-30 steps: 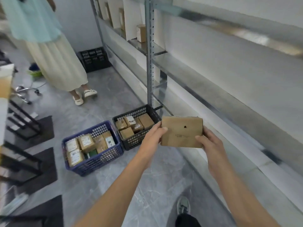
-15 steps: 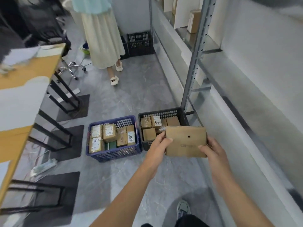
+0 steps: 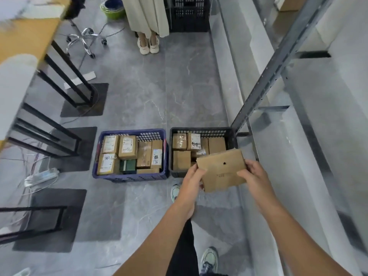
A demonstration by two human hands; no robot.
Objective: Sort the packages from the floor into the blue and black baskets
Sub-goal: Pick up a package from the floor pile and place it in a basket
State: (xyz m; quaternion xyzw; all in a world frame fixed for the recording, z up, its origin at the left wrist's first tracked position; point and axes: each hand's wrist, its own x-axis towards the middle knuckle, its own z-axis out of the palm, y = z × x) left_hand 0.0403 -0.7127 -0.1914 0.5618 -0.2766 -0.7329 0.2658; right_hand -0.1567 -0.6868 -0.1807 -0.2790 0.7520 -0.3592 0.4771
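A flat brown cardboard package [image 3: 222, 169] with a small dark hole is held in front of me by both hands. My left hand [image 3: 192, 181] grips its left edge and my right hand [image 3: 253, 176] grips its right edge. It hovers over the near right corner of the black basket [image 3: 201, 131], which holds several brown boxes. To the left of that stands the blue basket [image 3: 131, 177], filled with several labelled boxes and a dark green one.
A metal shelf upright [image 3: 264, 76] rises just right of the black basket. Another person [image 3: 148, 18] stands at the far end beside a black crate [image 3: 189, 16]. Black table legs [image 3: 59, 80] and a chair base [image 3: 85, 38] are at the left. My feet [image 3: 209, 257] are below.
I have stepped closer and tilted my view down, so the baskets now lie right below the package. Both hands have kept hold of the package and brought it over the black basket.
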